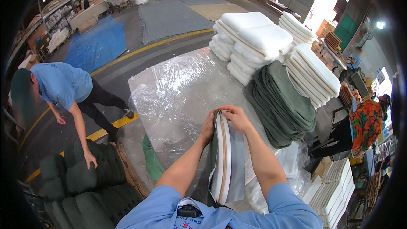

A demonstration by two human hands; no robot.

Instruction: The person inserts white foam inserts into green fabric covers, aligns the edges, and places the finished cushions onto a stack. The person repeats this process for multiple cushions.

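Note:
A long piece of sewn fabric, dark green and grey, hangs from both hands close to my body. A white band with a tan, zipper-like line runs down its length. My left hand is closed on the left side of its top end. Across from it, my right hand pinches the same end with thumb and fingers, the two hands nearly touching. Beneath lies a worktable covered in clear plastic film. Right of my hands is a stack of dark green fabric covers.
White foam pads are piled at the table's far right, with more white pads beside them. At left, a person bends over dark green cushions. White pads stand at lower right, near a person in a patterned shirt.

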